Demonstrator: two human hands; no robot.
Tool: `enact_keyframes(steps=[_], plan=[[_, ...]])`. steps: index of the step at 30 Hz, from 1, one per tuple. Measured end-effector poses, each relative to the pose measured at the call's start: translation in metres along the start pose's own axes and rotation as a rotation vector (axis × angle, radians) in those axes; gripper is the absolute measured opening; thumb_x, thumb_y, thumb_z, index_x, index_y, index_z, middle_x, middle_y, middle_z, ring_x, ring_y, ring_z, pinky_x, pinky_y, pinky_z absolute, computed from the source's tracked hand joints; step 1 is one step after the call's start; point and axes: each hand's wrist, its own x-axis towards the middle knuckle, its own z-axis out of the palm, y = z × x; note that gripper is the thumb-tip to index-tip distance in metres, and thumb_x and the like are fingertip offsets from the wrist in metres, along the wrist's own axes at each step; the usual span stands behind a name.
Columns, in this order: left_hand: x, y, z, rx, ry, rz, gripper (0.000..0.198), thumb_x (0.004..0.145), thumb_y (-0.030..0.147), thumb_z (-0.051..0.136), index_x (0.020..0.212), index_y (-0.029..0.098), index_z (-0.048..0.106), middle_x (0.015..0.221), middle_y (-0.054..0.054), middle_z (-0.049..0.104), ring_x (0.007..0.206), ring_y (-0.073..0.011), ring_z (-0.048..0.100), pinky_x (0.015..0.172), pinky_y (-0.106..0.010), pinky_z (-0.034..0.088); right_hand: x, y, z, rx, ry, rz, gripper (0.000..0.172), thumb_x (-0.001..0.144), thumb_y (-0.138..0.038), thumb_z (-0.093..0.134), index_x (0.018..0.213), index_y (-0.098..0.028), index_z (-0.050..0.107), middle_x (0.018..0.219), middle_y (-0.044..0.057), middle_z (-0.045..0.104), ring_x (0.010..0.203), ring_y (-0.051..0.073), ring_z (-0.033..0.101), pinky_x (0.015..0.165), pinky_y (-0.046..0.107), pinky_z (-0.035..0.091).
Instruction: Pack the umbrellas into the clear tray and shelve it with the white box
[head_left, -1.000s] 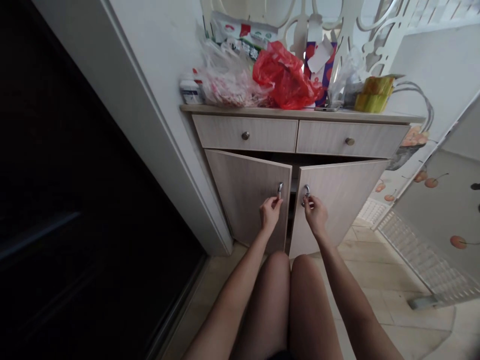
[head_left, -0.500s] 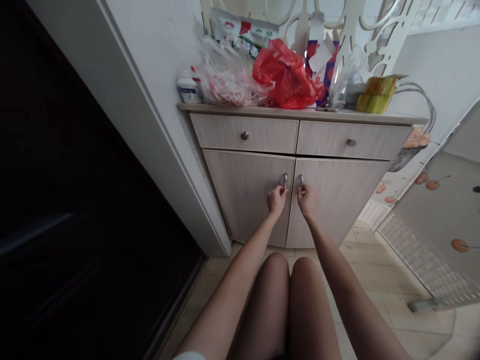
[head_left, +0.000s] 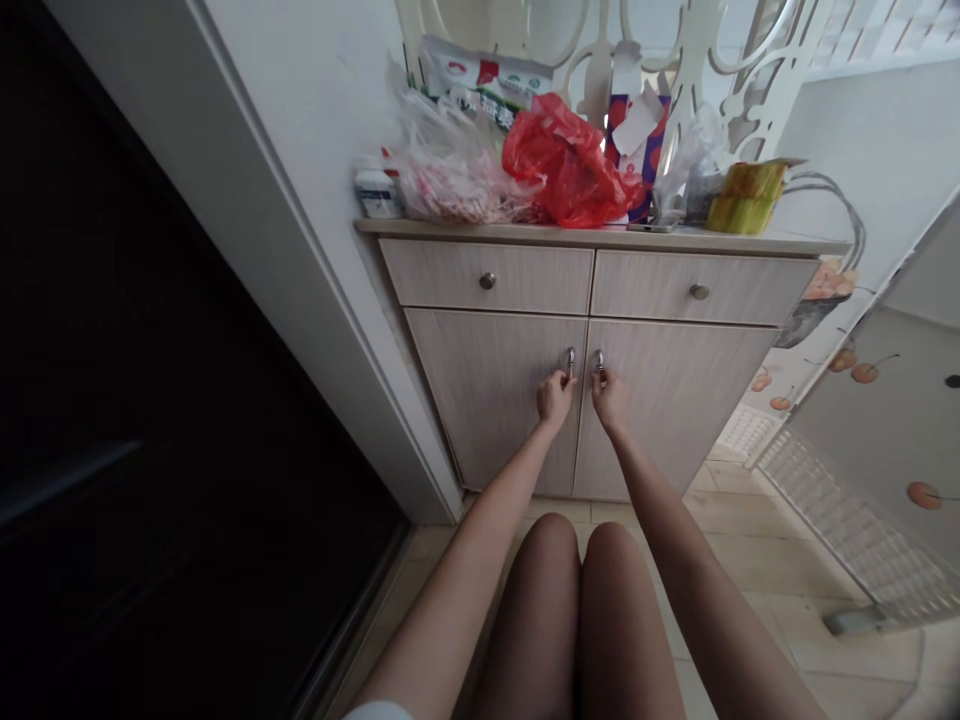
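A low pale wood cabinet (head_left: pixel 675 400) stands against the wall with two drawers above two doors, and both doors sit flush and closed. My left hand (head_left: pixel 554 397) pinches the metal ring handle of the left door (head_left: pixel 571 358). My right hand (head_left: pixel 609 398) pinches the ring handle of the right door (head_left: pixel 599 358). The two hands are side by side at the middle seam. My bare knees (head_left: pixel 577 560) are below them, close to the cabinet front.
The cabinet top carries a red plastic bag (head_left: pixel 566 165), a clear bag (head_left: pixel 450 170), packets and a yellow-green bundle (head_left: pixel 742 195). A white door frame (head_left: pixel 315 300) and a dark opening lie to the left. A cherry-patterned panel (head_left: pixel 877 420) leans at the right on the tiled floor.
Both cabinet doors swung from ajar to fully closed, and my hands moved inward together with the handles. The view has shifted slightly since.
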Motion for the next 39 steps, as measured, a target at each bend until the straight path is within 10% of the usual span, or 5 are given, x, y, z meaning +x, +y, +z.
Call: enact_keyframes(steps=[19, 23, 29, 33, 39], plan=[[0.011, 0.001, -0.003, -0.231, -0.075, -0.073, 0.009, 0.082, 0.016, 0.071, 0.089, 0.014, 0.068, 0.085, -0.008, 0.071, 0.081, -0.0181, 0.066, 0.076, -0.027, 0.045, 0.000, 0.013, 0.002, 0.184, 0.004, 0.098, 0.057, 0.086, -0.061, 0.053, 0.111, -0.011, 0.064, 0.094, 0.014, 0.069, 0.081, 0.023, 0.062, 0.072, 0.032, 0.045], [-0.035, -0.021, -0.018, -0.463, -0.031, -0.253, 0.027, 0.084, 0.017, 0.069, 0.110, 0.014, 0.065, 0.067, 0.001, 0.061, 0.064, -0.0123, 0.058, 0.064, -0.023, 0.041, -0.051, 0.028, -0.018, 0.467, 0.034, 0.224, 0.075, 0.078, -0.064, 0.057, 0.128, -0.009, 0.056, 0.070, 0.000, 0.057, 0.060, 0.014, 0.051, 0.056, 0.025, 0.039], [-0.131, -0.061, -0.062, -1.290, -0.432, -0.542, 0.063, 0.085, 0.019, 0.067, 0.144, 0.021, 0.045, 0.052, 0.014, 0.032, 0.038, -0.0038, 0.025, 0.047, -0.018, 0.023, -0.138, 0.044, -0.076, 1.159, -0.396, 0.547, 0.101, 0.071, -0.032, 0.074, 0.158, -0.028, 0.021, 0.050, -0.017, 0.018, 0.041, 0.007, 0.014, 0.041, 0.016, 0.013], [-0.143, -0.038, -0.084, -1.658, -0.319, -0.473, 0.050, 0.092, 0.010, 0.052, 0.140, 0.025, 0.052, 0.053, 0.012, 0.024, 0.038, -0.0044, 0.017, 0.046, -0.018, 0.023, -0.137, 0.030, -0.109, 1.561, -0.518, 0.475, 0.093, 0.076, -0.018, 0.069, 0.154, -0.044, 0.024, 0.051, -0.016, 0.011, 0.042, 0.007, 0.005, 0.039, 0.015, 0.007], [-0.118, 0.002, -0.073, -1.514, -0.179, -0.381, 0.044, 0.098, 0.015, 0.038, 0.135, 0.030, 0.058, 0.055, 0.010, 0.017, 0.040, -0.0077, 0.011, 0.048, -0.022, 0.026, -0.115, 0.015, -0.095, 1.772, -0.535, 0.404, 0.076, 0.076, -0.013, 0.064, 0.144, -0.040, 0.045, 0.052, -0.014, 0.006, 0.044, 0.007, -0.003, 0.037, 0.016, -0.001]])
